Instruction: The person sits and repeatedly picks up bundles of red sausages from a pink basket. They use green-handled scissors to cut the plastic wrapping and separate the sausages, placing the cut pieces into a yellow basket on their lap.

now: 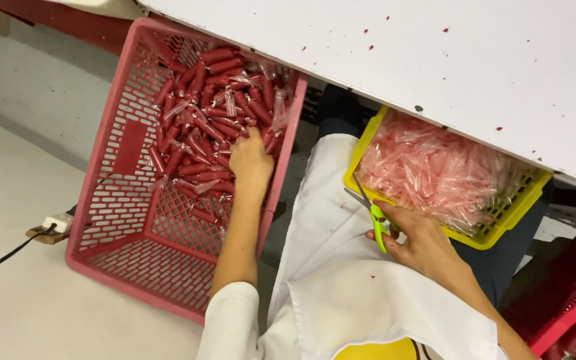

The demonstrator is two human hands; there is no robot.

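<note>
In the middle of the frame, the left hand (251, 162) is laid with bent fingers on the red wrapped sausages (209, 113), piled in the upper part of the pink crate (120, 200) (whether one is gripped cannot be told). At lower right, green-handled scissors (375, 217) are held closed in the right hand (416, 240), beside the yellow basket (501, 223) of empty clear wrappers (435, 167), kept close under the white worktop (435, 53).

1 head camera looks steeply down (close) over the lap.
</note>
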